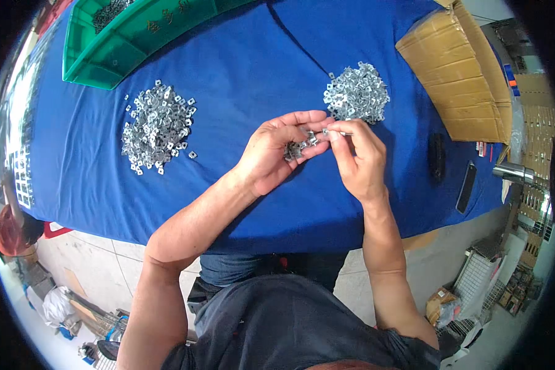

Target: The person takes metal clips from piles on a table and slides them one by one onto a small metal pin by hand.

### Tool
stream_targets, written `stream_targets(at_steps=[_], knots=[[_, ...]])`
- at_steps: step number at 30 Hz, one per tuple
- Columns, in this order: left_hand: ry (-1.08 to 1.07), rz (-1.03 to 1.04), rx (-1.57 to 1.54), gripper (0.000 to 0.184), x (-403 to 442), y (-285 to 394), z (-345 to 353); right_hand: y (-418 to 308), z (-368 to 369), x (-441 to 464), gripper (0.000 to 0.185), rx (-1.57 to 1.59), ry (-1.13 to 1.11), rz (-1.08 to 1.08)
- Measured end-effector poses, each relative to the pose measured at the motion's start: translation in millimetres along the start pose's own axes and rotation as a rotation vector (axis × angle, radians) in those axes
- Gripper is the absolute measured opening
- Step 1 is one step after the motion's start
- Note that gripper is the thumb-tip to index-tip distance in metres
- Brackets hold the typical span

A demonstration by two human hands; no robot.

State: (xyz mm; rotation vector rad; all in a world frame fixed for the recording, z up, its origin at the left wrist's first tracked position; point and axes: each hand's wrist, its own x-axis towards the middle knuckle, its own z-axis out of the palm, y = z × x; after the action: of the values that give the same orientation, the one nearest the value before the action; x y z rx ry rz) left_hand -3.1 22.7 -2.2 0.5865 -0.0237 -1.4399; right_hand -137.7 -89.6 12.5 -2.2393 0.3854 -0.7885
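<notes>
My left hand (266,148) is palm up, its fingers reaching right and its thumb bent over several small metal clips (296,150) lying in it. Thumb and forefinger of my right hand (362,157) pinch one small metal clip (326,132) at the fingertips of the left. Just beyond the hands is a heap of silvery metal clips (356,92). A second heap of similar square clips with holes (157,128) lies to the left, a few strays around it.
A blue cloth (240,80) covers the table. At the back left stands a green plastic bin (123,52) with dark small parts (109,13) inside. On the right are a cardboard box (453,77), a black object (436,157) and a phone-like slab (466,187).
</notes>
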Motion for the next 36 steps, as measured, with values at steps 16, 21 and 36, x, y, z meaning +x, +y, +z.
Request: stream_targets(at_steps=[16,21,36], knots=[[0.060,-0.011,0.040,0.042,-4,0,4,10,-16,3,0.010,0.030,0.208,0.380],[0.103,0.009,0.019,0.032,-5,1,8,15,-3,0,0.013,0.341,0.058,0.485],[0.122,0.032,0.057,0.029,-2,-2,7,-7,-5,-5,0.005,0.235,0.005,0.203]])
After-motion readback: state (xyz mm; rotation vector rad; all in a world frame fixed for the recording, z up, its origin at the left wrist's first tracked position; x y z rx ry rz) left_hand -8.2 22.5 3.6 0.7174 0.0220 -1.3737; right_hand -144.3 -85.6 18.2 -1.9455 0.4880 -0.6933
